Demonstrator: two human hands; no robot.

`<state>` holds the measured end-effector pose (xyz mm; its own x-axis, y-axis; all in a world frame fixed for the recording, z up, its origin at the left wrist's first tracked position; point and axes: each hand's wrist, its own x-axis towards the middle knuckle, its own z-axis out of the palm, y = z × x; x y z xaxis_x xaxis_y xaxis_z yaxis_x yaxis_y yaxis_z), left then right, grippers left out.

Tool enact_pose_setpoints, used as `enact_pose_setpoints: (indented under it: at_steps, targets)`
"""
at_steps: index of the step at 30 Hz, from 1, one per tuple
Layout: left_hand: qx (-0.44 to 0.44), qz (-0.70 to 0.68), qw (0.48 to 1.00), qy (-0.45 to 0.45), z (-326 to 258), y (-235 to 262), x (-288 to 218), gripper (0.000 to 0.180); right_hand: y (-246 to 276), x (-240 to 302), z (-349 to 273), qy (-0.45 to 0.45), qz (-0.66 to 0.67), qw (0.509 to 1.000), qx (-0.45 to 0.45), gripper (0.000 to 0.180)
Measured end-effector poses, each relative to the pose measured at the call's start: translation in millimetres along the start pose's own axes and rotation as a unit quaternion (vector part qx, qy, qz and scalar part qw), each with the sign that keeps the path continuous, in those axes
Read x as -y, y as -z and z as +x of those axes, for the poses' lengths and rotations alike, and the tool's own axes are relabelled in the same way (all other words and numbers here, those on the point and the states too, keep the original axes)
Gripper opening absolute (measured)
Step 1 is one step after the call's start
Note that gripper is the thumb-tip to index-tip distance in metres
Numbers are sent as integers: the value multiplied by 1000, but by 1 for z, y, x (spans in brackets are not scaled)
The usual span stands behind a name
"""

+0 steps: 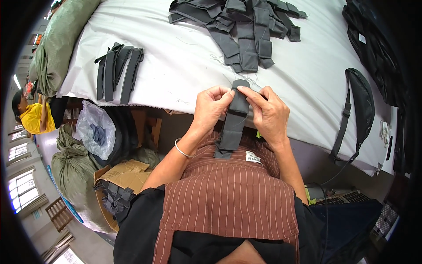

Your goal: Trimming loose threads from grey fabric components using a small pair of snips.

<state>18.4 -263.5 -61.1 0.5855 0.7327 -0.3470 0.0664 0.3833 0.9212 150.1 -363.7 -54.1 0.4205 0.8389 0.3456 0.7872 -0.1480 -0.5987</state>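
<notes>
a small stack of dark straps (115,72) lies near the table's (176,57) left edge and could slide off if nudged. the left hand (212,108) has thumb and fingers closed on the upper end of a grey strap (233,121), which hangs from the table edge over the striped apron (228,193). the right hand (268,112) pinches the same end; a loosened pinch would likely drop it. the big pile of straps (246,26) beyond may snag loose threads.

head-worn view, looking steeply down — close over white table (184,61)
</notes>
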Motion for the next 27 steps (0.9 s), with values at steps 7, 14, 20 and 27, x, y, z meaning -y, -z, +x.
enact_pose_setpoints:
  at_steps: [7,14,20,27]
  targets:
    - [0,-3,1000,11,-2,1,1,14,0,4,-1,33,-47,998,-22,43]
    - [13,-15,999,25,-5,-1,-3,14,-6,-2,-2,-54,127,990,-38,42]
    - [14,-13,999,26,-5,1,-1,14,9,-2,2,22,21,1000,-7,38]
    - [13,-2,999,29,-5,-1,-3,13,6,-3,0,57,4,998,-27,28]
